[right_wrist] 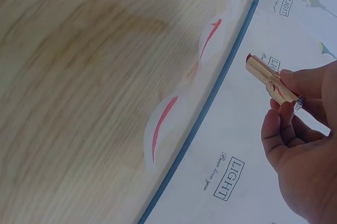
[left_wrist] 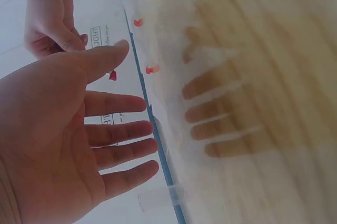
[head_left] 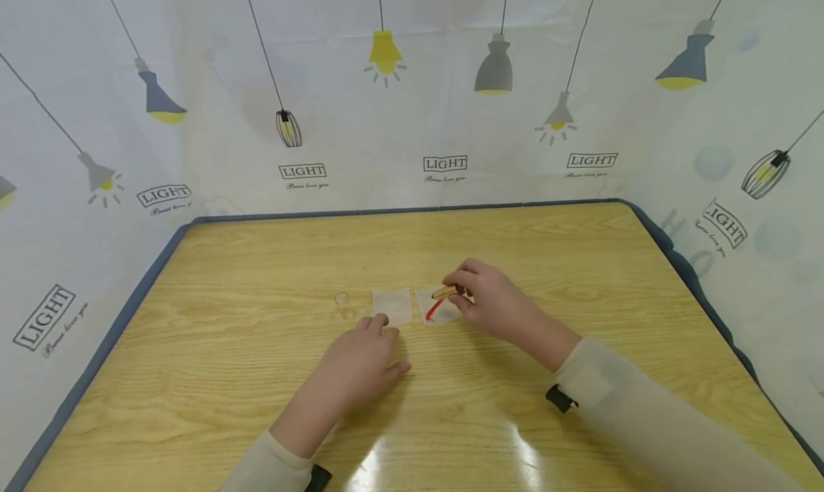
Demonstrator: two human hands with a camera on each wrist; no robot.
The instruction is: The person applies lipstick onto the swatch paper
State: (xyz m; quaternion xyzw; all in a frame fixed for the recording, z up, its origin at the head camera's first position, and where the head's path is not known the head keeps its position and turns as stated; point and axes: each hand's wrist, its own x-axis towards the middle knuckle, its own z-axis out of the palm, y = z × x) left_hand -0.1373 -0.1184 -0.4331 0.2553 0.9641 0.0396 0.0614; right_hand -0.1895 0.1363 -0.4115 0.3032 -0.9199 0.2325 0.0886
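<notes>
My right hand pinches a gold lipstick between thumb and fingers, its red tip exposed. In the head view, the lipstick lies over the right-hand white paper square, which bears a slanting red stroke. Two red strokes on white paper show in the right wrist view. Just left of that square lies a second white paper square. At its lower edge is my left hand, fingers extended and holding nothing. Whether its fingertips touch the paper, I cannot tell.
A small clear cap-like piece stands left of the papers. The wooden table has a blue edge strip where it meets white wall sheeting printed with lamps.
</notes>
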